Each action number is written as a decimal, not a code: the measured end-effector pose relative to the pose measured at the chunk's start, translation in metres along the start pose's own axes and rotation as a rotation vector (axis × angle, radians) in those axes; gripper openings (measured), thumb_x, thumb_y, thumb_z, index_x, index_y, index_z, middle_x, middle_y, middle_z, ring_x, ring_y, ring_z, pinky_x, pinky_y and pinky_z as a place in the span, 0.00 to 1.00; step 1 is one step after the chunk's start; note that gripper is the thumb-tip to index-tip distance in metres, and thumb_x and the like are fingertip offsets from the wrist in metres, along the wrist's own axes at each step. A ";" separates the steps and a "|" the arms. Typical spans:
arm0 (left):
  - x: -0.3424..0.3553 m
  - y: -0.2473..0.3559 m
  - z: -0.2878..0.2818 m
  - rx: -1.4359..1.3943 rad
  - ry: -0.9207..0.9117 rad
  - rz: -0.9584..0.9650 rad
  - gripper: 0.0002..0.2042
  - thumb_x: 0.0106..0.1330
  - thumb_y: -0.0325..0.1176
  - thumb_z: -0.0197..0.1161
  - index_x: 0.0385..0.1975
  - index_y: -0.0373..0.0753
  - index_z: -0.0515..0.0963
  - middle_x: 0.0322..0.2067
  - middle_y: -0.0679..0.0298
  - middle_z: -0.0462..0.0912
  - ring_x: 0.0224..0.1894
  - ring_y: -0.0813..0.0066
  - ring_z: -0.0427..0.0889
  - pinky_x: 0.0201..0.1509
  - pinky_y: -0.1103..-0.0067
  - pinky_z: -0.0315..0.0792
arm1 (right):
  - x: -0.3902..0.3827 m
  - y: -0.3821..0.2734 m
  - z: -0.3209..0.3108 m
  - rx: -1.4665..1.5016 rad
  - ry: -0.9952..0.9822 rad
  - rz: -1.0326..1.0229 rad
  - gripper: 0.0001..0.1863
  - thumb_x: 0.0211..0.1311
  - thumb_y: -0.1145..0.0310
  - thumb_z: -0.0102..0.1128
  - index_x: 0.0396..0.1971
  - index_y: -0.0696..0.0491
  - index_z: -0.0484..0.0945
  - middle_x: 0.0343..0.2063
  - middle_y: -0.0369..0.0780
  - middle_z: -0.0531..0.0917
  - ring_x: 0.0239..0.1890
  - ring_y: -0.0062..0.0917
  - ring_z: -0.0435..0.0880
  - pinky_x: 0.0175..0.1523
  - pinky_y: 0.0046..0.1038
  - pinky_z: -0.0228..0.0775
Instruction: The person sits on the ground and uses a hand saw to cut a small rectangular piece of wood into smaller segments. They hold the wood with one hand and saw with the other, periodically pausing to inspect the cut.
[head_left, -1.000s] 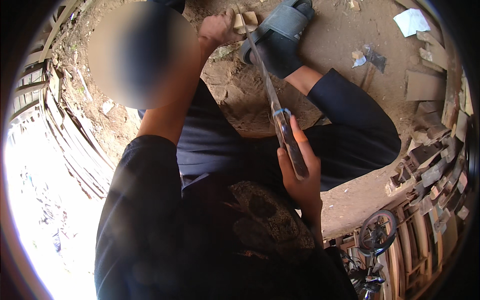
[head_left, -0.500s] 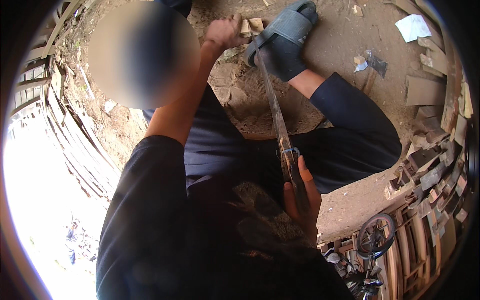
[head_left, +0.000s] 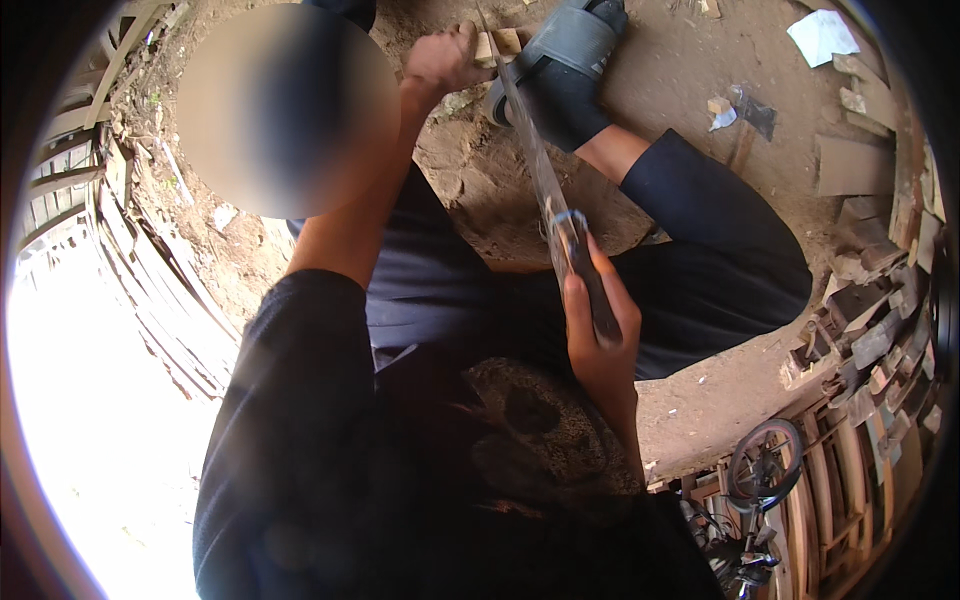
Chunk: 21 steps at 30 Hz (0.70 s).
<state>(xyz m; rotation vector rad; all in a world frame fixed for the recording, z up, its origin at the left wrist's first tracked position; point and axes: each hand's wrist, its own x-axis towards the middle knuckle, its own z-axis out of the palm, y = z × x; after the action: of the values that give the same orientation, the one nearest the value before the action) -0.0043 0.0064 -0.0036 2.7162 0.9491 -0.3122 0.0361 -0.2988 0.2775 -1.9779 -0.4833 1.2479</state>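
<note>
One saw, right grip clamped on its handle; it crosses one block just beside one sandal; left grip's closed on the block's left end; plus one wheel, lower right

White paper lies near wood scraps on brown dirt.

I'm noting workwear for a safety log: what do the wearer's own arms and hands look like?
The left hand and right hand are bare, without gloves. The left sleeve is plain, dark cloth, ending near the elbow; the left forearm below is bare. The right forearm also shows bare; its sleeve edge is hard to make out.
</note>
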 end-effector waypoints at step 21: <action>0.003 -0.003 0.012 0.016 0.017 0.026 0.42 0.46 0.68 0.66 0.50 0.35 0.67 0.44 0.48 0.81 0.41 0.53 0.85 0.45 0.67 0.79 | -0.005 0.009 -0.005 -0.014 0.050 -0.050 0.19 0.66 0.73 0.52 0.55 0.61 0.69 0.45 0.50 0.80 0.45 0.32 0.82 0.48 0.29 0.72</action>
<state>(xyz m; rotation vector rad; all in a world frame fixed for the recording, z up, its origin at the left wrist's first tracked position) -0.0050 0.0064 -0.0162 2.7478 0.9196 -0.2933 0.0372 -0.3099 0.2753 -1.9918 -0.5155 1.1646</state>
